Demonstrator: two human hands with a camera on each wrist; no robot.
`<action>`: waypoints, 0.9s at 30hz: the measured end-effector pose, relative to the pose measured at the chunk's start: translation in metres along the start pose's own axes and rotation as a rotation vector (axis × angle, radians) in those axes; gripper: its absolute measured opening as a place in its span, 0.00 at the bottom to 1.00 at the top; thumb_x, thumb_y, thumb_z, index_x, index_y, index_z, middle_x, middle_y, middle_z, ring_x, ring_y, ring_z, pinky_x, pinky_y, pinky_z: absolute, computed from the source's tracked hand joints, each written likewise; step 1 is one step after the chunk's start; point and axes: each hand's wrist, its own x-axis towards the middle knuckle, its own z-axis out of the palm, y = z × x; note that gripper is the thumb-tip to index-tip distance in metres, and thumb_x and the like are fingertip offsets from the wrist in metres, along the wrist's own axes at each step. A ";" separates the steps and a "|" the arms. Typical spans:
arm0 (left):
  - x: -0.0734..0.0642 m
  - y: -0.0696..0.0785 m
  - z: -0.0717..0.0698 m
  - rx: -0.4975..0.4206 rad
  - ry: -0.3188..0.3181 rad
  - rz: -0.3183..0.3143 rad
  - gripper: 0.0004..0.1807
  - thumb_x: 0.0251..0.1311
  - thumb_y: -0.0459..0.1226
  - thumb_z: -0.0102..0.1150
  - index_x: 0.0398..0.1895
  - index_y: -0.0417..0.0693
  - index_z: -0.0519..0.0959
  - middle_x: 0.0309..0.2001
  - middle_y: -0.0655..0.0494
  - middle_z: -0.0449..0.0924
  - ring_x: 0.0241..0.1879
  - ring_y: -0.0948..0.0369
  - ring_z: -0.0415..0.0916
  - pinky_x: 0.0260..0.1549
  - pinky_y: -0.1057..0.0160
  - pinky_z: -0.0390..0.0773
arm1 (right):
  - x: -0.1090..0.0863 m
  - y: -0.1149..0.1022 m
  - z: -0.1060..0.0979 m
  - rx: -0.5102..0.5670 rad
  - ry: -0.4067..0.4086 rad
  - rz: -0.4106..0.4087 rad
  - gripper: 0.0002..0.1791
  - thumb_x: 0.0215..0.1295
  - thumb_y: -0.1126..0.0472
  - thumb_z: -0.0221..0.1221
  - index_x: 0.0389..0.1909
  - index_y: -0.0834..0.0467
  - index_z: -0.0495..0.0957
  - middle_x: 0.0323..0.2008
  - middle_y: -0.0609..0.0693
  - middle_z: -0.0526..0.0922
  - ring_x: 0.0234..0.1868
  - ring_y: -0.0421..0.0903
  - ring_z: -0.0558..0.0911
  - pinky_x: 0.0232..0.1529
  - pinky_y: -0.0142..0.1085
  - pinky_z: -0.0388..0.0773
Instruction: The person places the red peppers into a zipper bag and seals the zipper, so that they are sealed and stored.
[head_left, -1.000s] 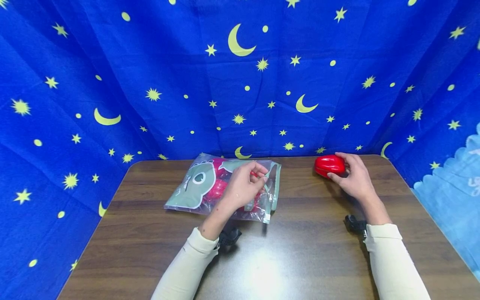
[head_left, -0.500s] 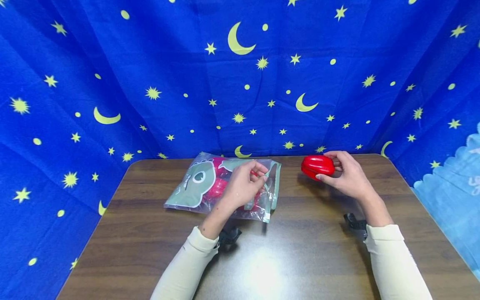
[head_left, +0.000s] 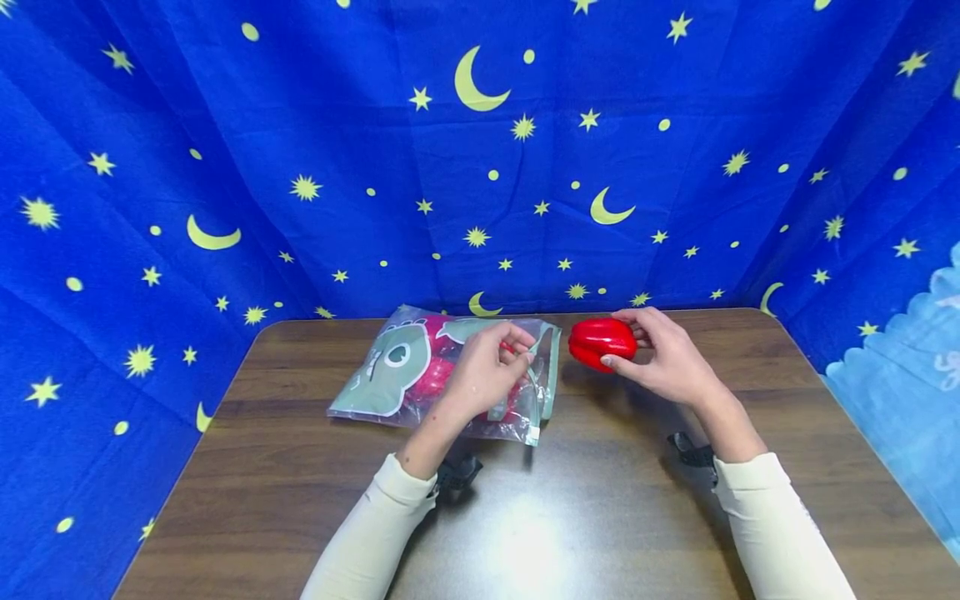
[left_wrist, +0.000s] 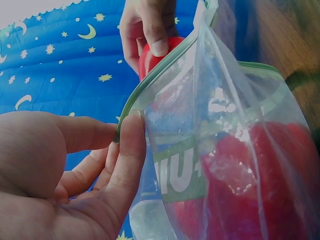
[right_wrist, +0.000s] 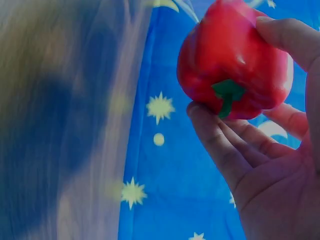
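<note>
A clear zip bag [head_left: 378,396] with a green cartoon print lies on the table at left centre. Several rounded red things [left_wrist: 260,175] show through its plastic, too blurred to name. My left hand [head_left: 480,371] pinches the green-edged rim [left_wrist: 165,62] of the bag's mouth between thumb and fingers, and the mouth gapes. To the right, my right hand [head_left: 667,358] holds a shiny red bell pepper [head_left: 602,343] above the table, just beside the bag's mouth. In the right wrist view the pepper's green stem [right_wrist: 227,95] faces the camera, with thumb and fingers on opposite sides of the pepper.
The brown wooden table [head_left: 615,500] reaches back to a blue curtain [head_left: 360,150] with moons and stars. A white slider [head_left: 533,435] sits at the bag's near corner. Black wrist straps [head_left: 459,473] are on both arms. A light blue cloth [head_left: 900,408] hangs at far right.
My right hand has carried the bell pepper leftward, close to the bag's mouth. My left hand and the bag have stayed nearly still.
</note>
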 end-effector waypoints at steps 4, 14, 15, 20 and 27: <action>0.000 0.000 0.000 0.005 0.004 0.002 0.07 0.69 0.27 0.65 0.47 0.41 0.83 0.38 0.50 0.84 0.28 0.61 0.85 0.28 0.62 0.87 | 0.001 -0.011 0.011 0.022 -0.025 -0.003 0.36 0.60 0.54 0.78 0.66 0.61 0.74 0.57 0.57 0.81 0.50 0.53 0.85 0.50 0.56 0.88; -0.001 0.003 0.000 0.014 -0.002 -0.007 0.06 0.69 0.27 0.65 0.47 0.41 0.82 0.38 0.51 0.83 0.28 0.61 0.85 0.28 0.63 0.86 | 0.002 -0.024 0.032 0.045 -0.053 -0.004 0.36 0.60 0.54 0.78 0.64 0.63 0.74 0.53 0.57 0.81 0.46 0.52 0.85 0.45 0.50 0.90; -0.001 0.003 0.000 0.015 -0.002 -0.008 0.06 0.69 0.27 0.65 0.47 0.41 0.82 0.38 0.51 0.83 0.28 0.61 0.85 0.28 0.63 0.86 | 0.002 -0.025 0.034 0.042 -0.046 -0.011 0.36 0.60 0.53 0.78 0.64 0.63 0.75 0.53 0.57 0.82 0.46 0.52 0.85 0.44 0.50 0.90; -0.001 0.003 0.000 0.026 -0.004 -0.014 0.07 0.69 0.28 0.65 0.47 0.42 0.83 0.38 0.53 0.83 0.29 0.61 0.84 0.28 0.64 0.86 | 0.002 -0.029 0.040 0.033 -0.033 -0.036 0.36 0.60 0.53 0.79 0.63 0.62 0.75 0.52 0.57 0.82 0.44 0.50 0.85 0.44 0.48 0.90; -0.001 0.002 0.000 0.001 -0.006 -0.001 0.07 0.69 0.27 0.65 0.48 0.40 0.83 0.38 0.50 0.84 0.28 0.60 0.84 0.28 0.63 0.87 | 0.003 -0.035 0.049 0.036 0.003 -0.065 0.35 0.59 0.53 0.79 0.62 0.63 0.76 0.52 0.56 0.82 0.43 0.49 0.86 0.43 0.46 0.90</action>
